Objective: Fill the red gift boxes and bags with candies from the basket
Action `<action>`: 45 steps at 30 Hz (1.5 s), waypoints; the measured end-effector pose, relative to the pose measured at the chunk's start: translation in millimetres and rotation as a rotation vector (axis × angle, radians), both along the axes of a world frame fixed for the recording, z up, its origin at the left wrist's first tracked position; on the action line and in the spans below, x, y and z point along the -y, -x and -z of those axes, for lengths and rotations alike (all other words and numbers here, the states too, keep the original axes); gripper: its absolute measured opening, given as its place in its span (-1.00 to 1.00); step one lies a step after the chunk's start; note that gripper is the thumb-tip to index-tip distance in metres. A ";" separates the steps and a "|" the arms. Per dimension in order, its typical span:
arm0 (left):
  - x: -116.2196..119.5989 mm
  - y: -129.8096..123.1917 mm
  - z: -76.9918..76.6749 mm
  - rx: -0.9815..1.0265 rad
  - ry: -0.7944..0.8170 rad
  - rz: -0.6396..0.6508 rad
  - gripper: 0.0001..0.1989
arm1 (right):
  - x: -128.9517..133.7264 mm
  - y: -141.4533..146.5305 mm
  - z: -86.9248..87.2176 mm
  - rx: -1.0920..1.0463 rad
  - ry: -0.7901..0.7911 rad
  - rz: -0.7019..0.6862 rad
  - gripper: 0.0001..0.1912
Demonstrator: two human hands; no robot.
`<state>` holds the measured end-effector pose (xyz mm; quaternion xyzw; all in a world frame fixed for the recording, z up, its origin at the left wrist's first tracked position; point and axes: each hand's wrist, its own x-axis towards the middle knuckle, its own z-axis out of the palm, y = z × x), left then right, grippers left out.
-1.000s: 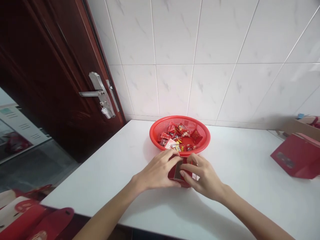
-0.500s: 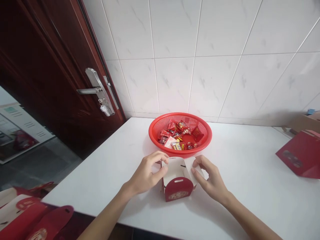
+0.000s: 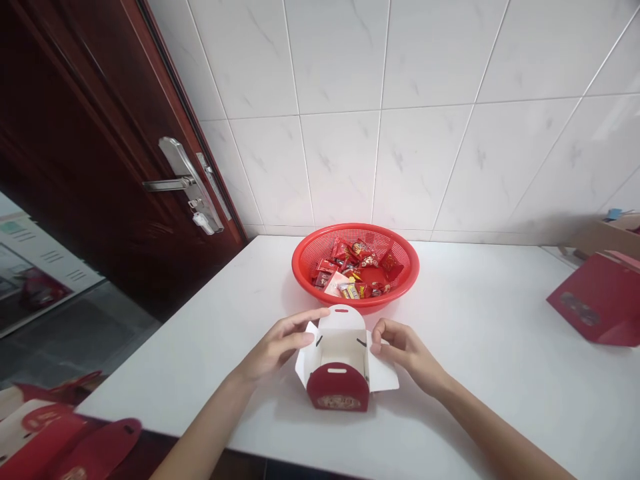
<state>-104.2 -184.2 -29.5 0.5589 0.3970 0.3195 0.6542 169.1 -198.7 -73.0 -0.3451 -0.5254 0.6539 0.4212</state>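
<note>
A small red gift box with a white inside stands open-topped on the white table. Its front and back panels have rounded tops with handle slots, and its side flaps are folded outward. My left hand is at the box's left side, fingers stretched and apart. Its index fingertip reaches the back panel and its thumb lies by the left flap. On the other side, my right hand has its thumb and fingers pinched at the box's right edge, above the right flap. No sweets show inside the box.
Behind the box sits a red plastic basket with several wrapped sweets. A red box lies at the right, near a cardboard box. More red boxes are beyond the table's left edge. A brown door stands left.
The left flap has come down outward and the right flap lies lower. My left hand's fingers have straightened, and the box now faces me more squarely. The view has shifted slightly.
</note>
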 end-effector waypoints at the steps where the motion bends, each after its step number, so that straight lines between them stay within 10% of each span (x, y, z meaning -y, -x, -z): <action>1: -0.2 -2.2 0.1 -0.003 0.013 -0.012 -0.40 | -0.1 -0.5 0.2 -0.008 0.004 0.003 -0.57; 9: -5.3 -10.7 -18.7 -0.323 -0.213 -0.033 -0.55 | 0.8 -5.5 0.1 -0.006 -0.037 0.073 -0.61; 22: -22.3 -6.0 -8.5 -0.277 -0.060 0.033 -0.50 | -2.6 -12.2 -5.2 0.011 -0.172 0.187 -0.69; 33: -37.1 -5.3 -66.3 -0.717 -0.497 0.208 -0.51 | -10.3 -15.2 9.1 -0.095 -0.160 0.319 -0.54; 39: -87.6 -27.8 -79.8 -0.828 -0.678 0.197 -0.52 | -17.7 -8.2 17.2 -0.029 -0.049 0.384 -0.48; 45: -160.6 -71.2 -46.8 -1.103 -0.712 0.447 -0.59 | -23.6 -4.0 30.2 -0.042 0.053 0.352 -0.49</action>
